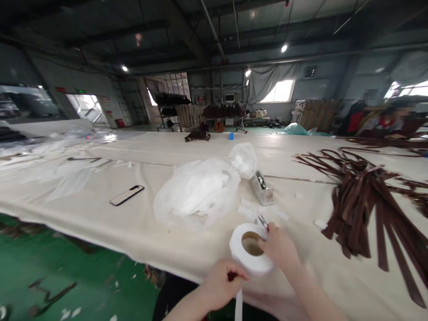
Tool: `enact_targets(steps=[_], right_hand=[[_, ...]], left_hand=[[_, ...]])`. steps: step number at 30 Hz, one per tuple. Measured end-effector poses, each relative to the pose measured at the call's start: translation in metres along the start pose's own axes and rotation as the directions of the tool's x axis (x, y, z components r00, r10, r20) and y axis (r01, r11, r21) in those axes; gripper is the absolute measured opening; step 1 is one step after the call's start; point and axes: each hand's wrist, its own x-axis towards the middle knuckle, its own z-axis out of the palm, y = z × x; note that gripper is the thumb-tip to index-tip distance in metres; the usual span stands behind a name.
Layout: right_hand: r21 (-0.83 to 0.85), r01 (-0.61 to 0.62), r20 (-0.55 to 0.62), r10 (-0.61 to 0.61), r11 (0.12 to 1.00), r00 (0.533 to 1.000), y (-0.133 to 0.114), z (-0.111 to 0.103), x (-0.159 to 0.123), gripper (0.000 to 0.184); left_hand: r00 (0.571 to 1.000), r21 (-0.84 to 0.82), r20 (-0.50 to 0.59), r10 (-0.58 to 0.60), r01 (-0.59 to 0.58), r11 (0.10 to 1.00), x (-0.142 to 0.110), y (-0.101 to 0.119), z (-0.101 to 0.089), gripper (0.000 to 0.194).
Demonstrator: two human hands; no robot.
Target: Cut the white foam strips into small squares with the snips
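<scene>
left hand (223, 283) low at the near table edge, thumb and fingers pinching the white strip (238, 305), whose free end hangs below the fingers. right hand (281, 245) curled around small scissors (263, 221), blades pointing away past the fingertips; its fingers also at the right side of the white roll (238, 247), some reaching the brown core; exact grip on the roll, cannot tell. roll lies flat on the cloth-covered table (100, 223), near its front edge, between and just beyond the two hands. beyond the roll: scraps of white paper, then a tape dispenser (263, 189). to the left of that, a large bulging clear bag (197, 191) with white material inside, a smaller bag (243, 160) touching its far right side. phone (127, 195) farther left, lying flat. right side of table: heap of dark brown strips (357, 205), ends fanned toward the near edge.
</scene>
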Motion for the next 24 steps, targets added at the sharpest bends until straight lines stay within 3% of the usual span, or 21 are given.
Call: enact_targets(steps=[2, 5, 9, 14, 16, 21, 24], right_hand=[[-0.041, 0.024, -0.006, -0.025, 0.999, 1.0, -0.011, 0.011, -0.002, 0.024], [-0.085, 0.034, -0.019, -0.036, 0.996, 0.999, -0.018, 0.021, -0.003, 0.026], [-0.124, 0.03, -0.015, -0.032, 0.992, 0.999, -0.018, 0.022, -0.005, 0.027], [-0.176, -0.029, -0.019, 0.026, 0.984, 0.999, -0.012, 0.016, -0.006, 0.026], [-0.186, -0.054, -0.022, 0.051, 0.981, 0.998, -0.007, 0.014, -0.005, 0.026], [-0.159, -0.076, -0.012, 0.075, 0.984, 0.997, 0.006, 0.01, 0.002, 0.026], [-0.116, -0.087, -0.013, 0.086, 0.989, 0.996, 0.003, 0.005, 0.003, 0.024]], left_hand=[[1.0, -0.055, -0.015, -0.013, 0.012, 0.998, -0.009, -0.017, 0.0, 0.032], [0.996, -0.073, -0.009, 0.084, -0.084, 0.994, -0.015, -0.03, -0.003, 0.043], [0.963, 0.192, -0.052, 0.265, -0.251, 0.949, -0.015, -0.024, -0.008, 0.034], [0.883, 0.461, -0.213, 0.417, -0.286, 0.84, -0.011, -0.01, -0.02, 0.012], [0.877, 0.479, -0.2, 0.438, -0.302, 0.824, -0.011, -0.012, -0.034, 0.006], [0.92, 0.459, -0.168, 0.355, -0.245, 0.854, -0.014, -0.031, -0.08, 0.01], [0.927, 0.527, -0.15, 0.344, -0.22, 0.821, -0.019, -0.036, -0.088, 0.012]])
